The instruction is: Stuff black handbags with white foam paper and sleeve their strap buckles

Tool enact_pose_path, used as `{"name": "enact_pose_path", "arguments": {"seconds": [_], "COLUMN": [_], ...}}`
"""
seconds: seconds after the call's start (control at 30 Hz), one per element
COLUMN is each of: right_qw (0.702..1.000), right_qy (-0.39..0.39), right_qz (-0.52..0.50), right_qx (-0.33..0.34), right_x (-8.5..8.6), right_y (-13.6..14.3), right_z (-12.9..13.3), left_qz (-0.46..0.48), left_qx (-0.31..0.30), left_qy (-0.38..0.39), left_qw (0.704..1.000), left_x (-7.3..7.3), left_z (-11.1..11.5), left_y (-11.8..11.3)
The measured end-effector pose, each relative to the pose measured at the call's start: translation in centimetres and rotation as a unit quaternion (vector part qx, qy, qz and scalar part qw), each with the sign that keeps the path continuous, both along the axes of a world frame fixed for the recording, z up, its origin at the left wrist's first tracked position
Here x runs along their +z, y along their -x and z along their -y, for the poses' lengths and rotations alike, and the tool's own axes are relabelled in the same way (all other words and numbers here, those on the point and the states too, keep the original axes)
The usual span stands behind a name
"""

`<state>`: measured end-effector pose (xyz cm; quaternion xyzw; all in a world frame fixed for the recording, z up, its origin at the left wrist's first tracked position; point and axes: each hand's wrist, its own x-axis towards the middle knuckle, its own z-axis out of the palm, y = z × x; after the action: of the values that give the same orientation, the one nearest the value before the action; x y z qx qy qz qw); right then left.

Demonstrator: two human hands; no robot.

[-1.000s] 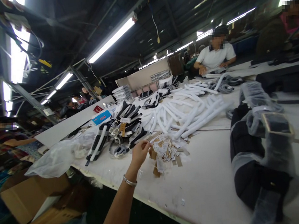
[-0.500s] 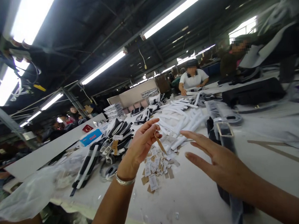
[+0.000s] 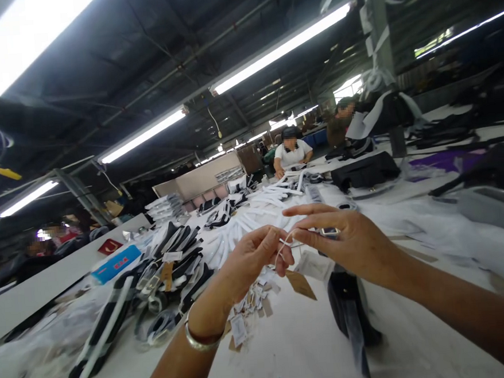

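My left hand [image 3: 256, 253], with a silver bracelet at the wrist, pinches the thin white tag string [image 3: 283, 245] over the middle of the table. Thumb and forefinger of my right hand [image 3: 346, 237] close on the same string from the other side, close to the left fingertips. A brown paper tag [image 3: 300, 284] and a white tag [image 3: 315, 265] hang below the hands. Underneath lies a loose pile of white and brown tags [image 3: 253, 301], partly hidden by my left hand. A black strap in clear plastic [image 3: 349, 306] lies under my right hand.
Black straps [image 3: 178, 246] are heaped at left beside a blue box [image 3: 117, 263] and clear plastic film [image 3: 42, 347]. White rolled strips [image 3: 233, 230] cover the table behind my hands. A person in white [image 3: 292, 151] works at the far end. Black goods [image 3: 365, 172] lie at right.
My right hand, open and apart before, has come in to the left hand and closed on the string. The tags now hang between both hands. The view has swung to the right.
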<state>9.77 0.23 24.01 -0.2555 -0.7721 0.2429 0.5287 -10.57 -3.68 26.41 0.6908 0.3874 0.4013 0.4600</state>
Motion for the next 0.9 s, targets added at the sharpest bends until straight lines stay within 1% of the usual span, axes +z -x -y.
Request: {"name": "enact_pose_path", "arguments": {"seconds": [0.07, 0.1, 0.17, 0.23, 0.33, 0.4, 0.47, 0.53, 0.6, 0.67, 0.73, 0.8, 0.83, 0.9], "right_qw": [1.0, 1.0, 0.998, 0.987, 0.948, 0.924, 0.916, 0.918, 0.915, 0.906, 0.902, 0.907, 0.915, 0.942], "right_qy": [-0.021, -0.018, 0.027, 0.107, 0.211, 0.262, 0.299, 0.312, 0.323, 0.339, 0.348, 0.343, 0.333, 0.289], "right_qz": [0.0, -0.004, -0.029, -0.055, -0.062, -0.051, -0.039, -0.041, -0.059, -0.072, -0.066, -0.043, -0.029, -0.01], "right_qx": [0.005, 0.01, 0.039, 0.105, 0.228, 0.272, 0.266, 0.242, 0.234, 0.243, 0.246, 0.239, 0.227, 0.172], "right_x": [0.6, 0.7, 0.3, -0.8, -3.1, -4.6, -5.7, -6.3, -6.5, -6.6, -6.9, -7.4, -7.7, -8.3], "right_y": [-0.4, -0.6, -1.0, -1.5, -2.0, -2.1, -2.0, -2.0, -2.1, -2.3, -2.3, -2.3, -2.2, -2.2], "right_z": [0.0, -0.1, -0.1, 0.0, 0.3, 0.7, 0.9, 1.1, 1.2, 1.2, 1.3, 1.3, 1.3, 1.5], "left_qz": [-0.039, -0.051, -0.056, -0.039, 0.01, 0.046, 0.076, 0.1, 0.121, 0.148, 0.172, 0.192, 0.201, 0.219], "left_qx": [-0.017, -0.018, -0.007, 0.003, -0.006, -0.011, -0.012, -0.01, -0.011, -0.017, -0.03, -0.038, -0.039, -0.038], "left_qy": [-0.015, -0.021, -0.032, -0.044, -0.03, -0.006, 0.016, 0.033, 0.049, 0.065, 0.081, 0.091, 0.094, 0.097], "left_qw": [0.999, 0.998, 0.998, 0.998, 0.999, 0.999, 0.997, 0.994, 0.991, 0.987, 0.981, 0.976, 0.974, 0.97], "left_x": [0.5, 0.7, 1.0, 1.1, 1.0, 0.8, 0.6, 0.4, 0.3, 0.1, -0.1, -0.3, -0.4, -0.7], "left_z": [-0.3, -0.3, -0.4, -0.3, -0.2, -0.2, -0.2, -0.1, 0.0, 0.1, 0.2, 0.3, 0.3, 0.3], "left_y": [-0.9, -1.4, -2.1, -2.6, -2.9, -2.9, -2.8, -2.6, -2.5, -2.4, -2.4, -2.7, -2.8, -3.3]}}
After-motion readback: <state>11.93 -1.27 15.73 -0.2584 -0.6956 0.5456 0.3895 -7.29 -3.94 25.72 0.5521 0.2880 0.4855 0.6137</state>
